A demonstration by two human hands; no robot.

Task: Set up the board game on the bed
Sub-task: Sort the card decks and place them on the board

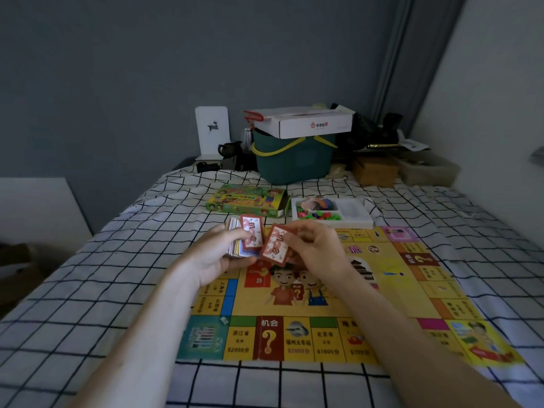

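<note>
Head cam has us leaning over the bed (88, 290) with its checked sheet; the game board (329, 304) is already unfolded flat on it, so that part looks done. Our left hand (215, 254) is wrapped around a stack of cards (235, 240), fingers curled under it, with one red-backed card sitting on top of the pile; our right hand (318, 248) is pinching a single red card (275, 244) just beside the stack, tilted, hovering over the far part of the board. Looks to us like we're sorting the red chance-type cards out of the mixed deck.

Behind the board sits the green game box (244, 201), and next to it the white tray (353, 216) with colourful little pieces still in it; further back there's a teal basket (294, 163) with a white carton (315, 125) on top.

What could go sideways: the stack is thick and held loosely in one hand, so a slip would fan cards all over the sheet and undo the sorting; the bed is soft, so leaning a knee or elbow near the board could ripple it; same goes for that tray, any bounce and the tiny pieces roll into the bedding.
</note>
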